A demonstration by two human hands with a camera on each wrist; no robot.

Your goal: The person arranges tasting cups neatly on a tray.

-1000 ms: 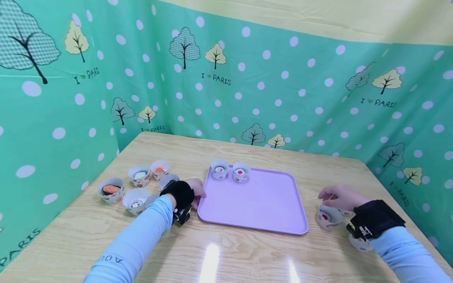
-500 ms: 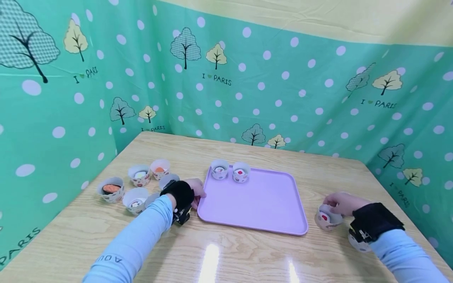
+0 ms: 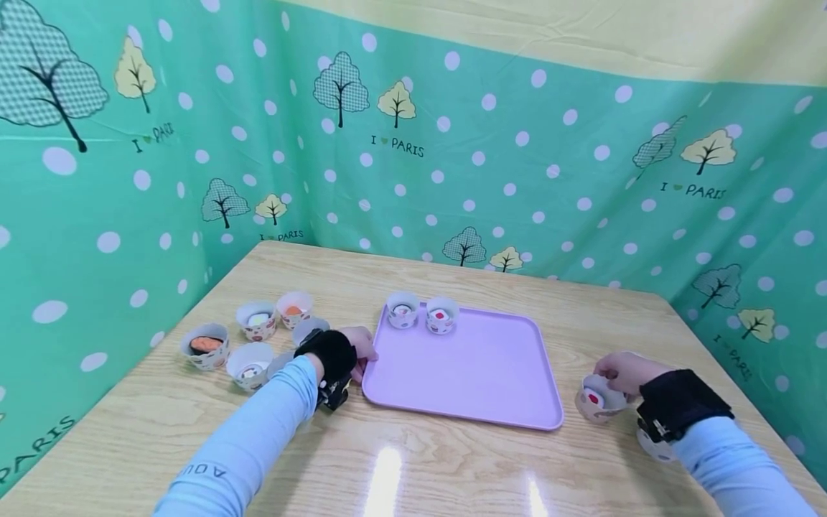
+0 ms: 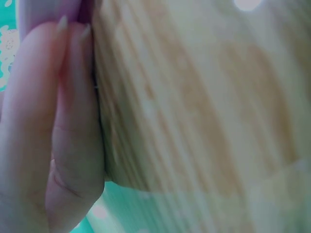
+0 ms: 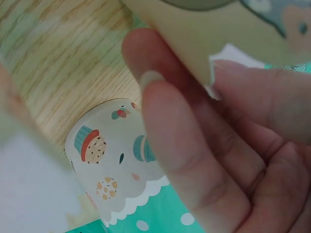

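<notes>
My right hand (image 3: 610, 373) pinches the rim of a printed paper cup (image 3: 597, 403) with a red and white piece inside, standing on the table just right of the pink tray (image 3: 478, 373). In the right wrist view the fingers (image 5: 184, 145) close on that cup's wall (image 5: 218, 29). A second printed cup (image 5: 121, 160) stands under the wrist. My left hand (image 3: 363, 352) rests at the tray's left edge. Its straight fingers (image 4: 48, 121) lie along the table with their tips against the pink rim (image 4: 48, 9). Two filled cups (image 3: 403, 310) (image 3: 442, 315) stand at the tray's far left corner.
Several filled paper cups cluster left of the tray, among them one with an orange piece (image 3: 205, 346) and two further back (image 3: 256, 320) (image 3: 293, 309). Green dotted cloth walls (image 3: 452, 165) close the wooden table (image 3: 420, 467) on three sides.
My right hand has dropped from above the cup and drawn back slightly, and its fingers have closed on the cup's rim. The left hand and the tray have stayed where they were.
</notes>
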